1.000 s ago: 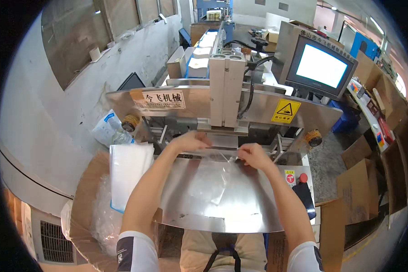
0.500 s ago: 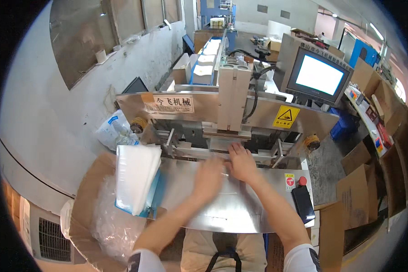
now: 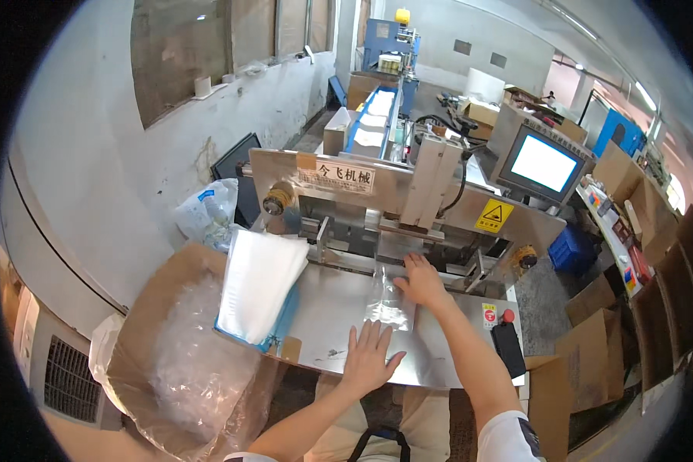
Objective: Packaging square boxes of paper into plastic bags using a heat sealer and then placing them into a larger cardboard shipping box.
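With the dial laid over the clear plastic bag [image 3: 390, 306], twelve pointing away from the person, the machine's metal crossbar [image 3: 393, 189] spans the far side at twelve, and its upright column [image 3: 433, 181] stands in the way between twelve and one. A monitor [image 3: 543, 165] with a bright screen is between one and two, a blue crate [image 3: 571, 248] well apart between two and three. At three, on the metal table [image 3: 446, 346], sits a red button [image 3: 508, 316], with a dark oblong object [image 3: 508, 348] just beside it. A stack of white sheets [image 3: 258, 277] lies at nine; beyond it stands a cardboard box [image 3: 148, 316] holding crumpled clear plastic [image 3: 200, 362].

The right hand [image 3: 423, 282] is at two, palm down, fingers extended toward twelve and the thumb set apart toward nine. The left hand [image 3: 371, 358], between six and seven, is spread flat, fingers apart, pointing toward twelve, near the table's front edge.

The bag lies flat on the table, running toward the machine. Its far right part is beside and seemingly under the right hand's fingers; its near end is just beyond the left fingertips. Whether its far end enters the machine, I cannot tell.
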Demonstrator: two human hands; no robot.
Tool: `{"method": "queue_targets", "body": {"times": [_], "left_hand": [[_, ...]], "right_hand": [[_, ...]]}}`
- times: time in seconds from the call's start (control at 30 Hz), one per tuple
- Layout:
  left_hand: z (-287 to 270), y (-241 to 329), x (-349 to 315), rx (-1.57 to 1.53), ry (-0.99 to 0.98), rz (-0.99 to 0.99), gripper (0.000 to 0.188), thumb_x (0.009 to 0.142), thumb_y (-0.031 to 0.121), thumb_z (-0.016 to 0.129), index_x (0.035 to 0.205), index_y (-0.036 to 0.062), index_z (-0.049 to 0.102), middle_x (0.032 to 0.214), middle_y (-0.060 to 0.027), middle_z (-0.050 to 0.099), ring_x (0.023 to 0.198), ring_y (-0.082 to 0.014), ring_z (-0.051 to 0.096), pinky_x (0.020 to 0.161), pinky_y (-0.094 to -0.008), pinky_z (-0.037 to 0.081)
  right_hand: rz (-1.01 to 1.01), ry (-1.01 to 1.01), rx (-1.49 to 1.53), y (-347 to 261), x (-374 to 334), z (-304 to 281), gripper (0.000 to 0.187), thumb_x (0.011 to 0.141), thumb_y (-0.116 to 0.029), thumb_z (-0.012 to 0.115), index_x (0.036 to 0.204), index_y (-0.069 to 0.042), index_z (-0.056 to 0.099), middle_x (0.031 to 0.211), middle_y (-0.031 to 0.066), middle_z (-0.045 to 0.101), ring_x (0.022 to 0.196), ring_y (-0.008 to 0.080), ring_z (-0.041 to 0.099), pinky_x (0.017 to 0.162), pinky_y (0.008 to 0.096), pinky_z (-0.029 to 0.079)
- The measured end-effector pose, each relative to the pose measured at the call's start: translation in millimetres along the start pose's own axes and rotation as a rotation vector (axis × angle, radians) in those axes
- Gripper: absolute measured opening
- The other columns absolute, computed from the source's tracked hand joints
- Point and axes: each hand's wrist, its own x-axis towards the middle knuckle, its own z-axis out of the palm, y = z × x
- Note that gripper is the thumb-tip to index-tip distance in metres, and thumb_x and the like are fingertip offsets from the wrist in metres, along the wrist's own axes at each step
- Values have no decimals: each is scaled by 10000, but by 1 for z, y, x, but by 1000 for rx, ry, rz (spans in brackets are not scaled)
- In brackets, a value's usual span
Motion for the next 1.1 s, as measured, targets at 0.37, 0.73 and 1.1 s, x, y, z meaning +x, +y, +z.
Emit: {"method": "queue_targets", "body": {"times": [0.37,0.73,1.1], "left_hand": [[10,-1,-1,-47,64,-43,528,919,326,653,1295,-30,549,1308,-221,571,1295,-401,472,1120,-644,251],[4,-2,-1,-147,271,-189,653,875,271,685,1379,-53,425,1440,-276,415,1378,-471,344,1156,-629,195],[8,-11,-8,-210,331,-228,687,893,265,643,1434,-46,357,1470,-271,397,1403,-467,325,1175,-611,179]], "right_hand": [[-45,160,-5,2,12,-19,569,924,-354,630,1326,32,515,1306,213,601,1215,375,572,984,510,461],[72,30,-2,-4,23,-38,599,991,-445,505,1358,29,508,1231,239,649,1205,398,583,1036,546,398],[35,237,514,-8,-56,-53,565,991,-337,559,1427,15,481,1356,274,568,1280,396,544,1077,425,418]]}}
